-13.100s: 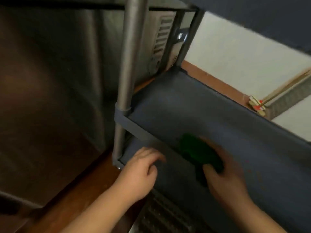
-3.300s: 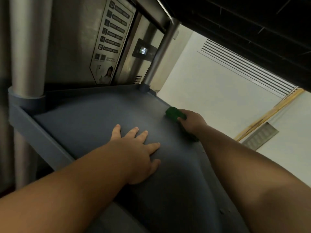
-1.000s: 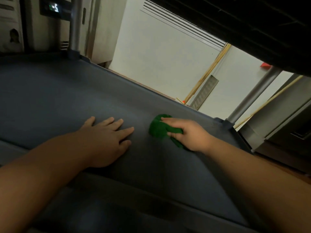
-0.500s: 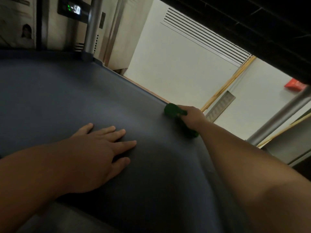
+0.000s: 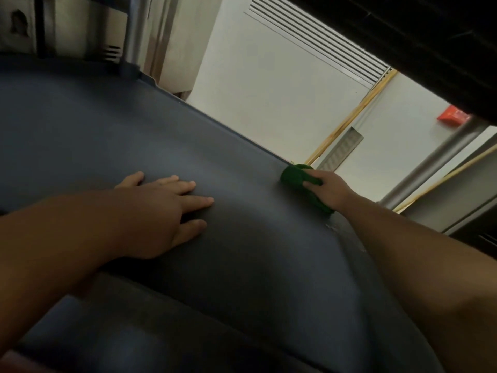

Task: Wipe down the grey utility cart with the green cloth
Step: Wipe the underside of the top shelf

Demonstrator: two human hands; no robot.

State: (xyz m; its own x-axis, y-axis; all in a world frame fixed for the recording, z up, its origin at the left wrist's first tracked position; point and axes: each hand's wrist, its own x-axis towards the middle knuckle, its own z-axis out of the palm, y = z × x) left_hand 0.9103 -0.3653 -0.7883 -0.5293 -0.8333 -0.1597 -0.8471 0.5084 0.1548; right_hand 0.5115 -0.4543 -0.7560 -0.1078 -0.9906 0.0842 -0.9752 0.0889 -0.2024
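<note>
Green cloth [image 5: 294, 176] shifted rightward along cart [image 5: 134, 146] edge

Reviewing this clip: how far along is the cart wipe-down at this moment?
Done: cannot be judged, as the shelf shows no clear wiped or unwiped areas. In hand: the right hand holds the green cloth against the shelf's far edge, while the left hand rests flat on the shelf. Left: small specks lie near the right wrist; the posts and other levels aren't being wiped.

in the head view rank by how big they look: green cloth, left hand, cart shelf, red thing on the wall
1. cart shelf
2. left hand, nearer the camera, so enlarged
3. green cloth, partly covered by the right hand
4. red thing, partly hidden; close to the cloth, unsure
</note>
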